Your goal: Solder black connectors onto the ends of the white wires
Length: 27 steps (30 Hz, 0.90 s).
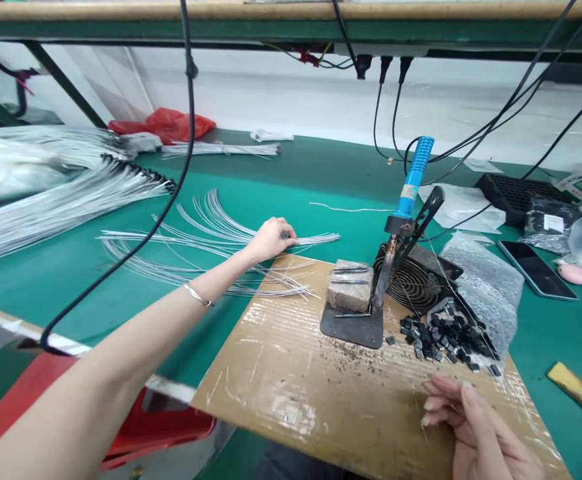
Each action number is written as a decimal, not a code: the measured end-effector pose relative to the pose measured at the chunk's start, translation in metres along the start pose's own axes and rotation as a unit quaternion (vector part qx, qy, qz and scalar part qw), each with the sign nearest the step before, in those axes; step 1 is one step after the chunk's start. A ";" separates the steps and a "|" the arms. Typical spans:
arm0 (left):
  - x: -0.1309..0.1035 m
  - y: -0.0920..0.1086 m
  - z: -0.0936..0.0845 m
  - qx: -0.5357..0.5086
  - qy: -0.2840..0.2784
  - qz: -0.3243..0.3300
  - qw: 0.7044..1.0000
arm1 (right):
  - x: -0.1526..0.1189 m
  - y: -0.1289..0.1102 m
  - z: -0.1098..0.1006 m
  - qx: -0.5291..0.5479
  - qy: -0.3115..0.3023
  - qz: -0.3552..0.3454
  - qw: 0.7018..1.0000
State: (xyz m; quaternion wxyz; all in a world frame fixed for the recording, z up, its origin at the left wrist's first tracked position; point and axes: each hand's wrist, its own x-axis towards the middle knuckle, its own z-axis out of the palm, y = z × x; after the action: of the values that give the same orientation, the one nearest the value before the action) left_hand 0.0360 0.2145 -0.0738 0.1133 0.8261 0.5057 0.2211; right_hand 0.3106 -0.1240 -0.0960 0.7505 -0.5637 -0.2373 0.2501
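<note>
My left hand [273, 239] reaches across to a loose bundle of thin white wires [215, 227] on the green table. Its fingers are pinched on the wires close to their right-hand ends, and part of the grip is hidden behind the hand. Low on the right, my right hand [485, 427] is over the cardboard sheet [291, 380]. It holds nothing that I can see, its fingers half curled and the thumb apart. Beyond it lies a heap of small black plastic pieces [445, 333]. More white wires [281, 290] overlap the cardboard's left edge.
A blue-handled soldering iron [413, 177] stands in its holder beside a pale block [349, 287]. Bubble wrap [491, 280], a phone [538, 268] and a yellow strip [581, 393] lie right. Thick wire bundles [65, 200] lie left. A black cable [188, 133] hangs in front.
</note>
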 end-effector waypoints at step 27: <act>-0.005 0.005 -0.017 -0.250 0.044 -0.084 0.963 | 0.006 0.010 -0.013 -0.063 -0.053 0.032 0.996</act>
State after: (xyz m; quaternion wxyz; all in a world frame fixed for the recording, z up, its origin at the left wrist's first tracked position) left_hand 0.0301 0.2067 -0.0585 0.3122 0.7151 0.5067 0.3666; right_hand 0.3221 -0.1270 -0.1086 0.6913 -0.6036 -0.2736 0.2880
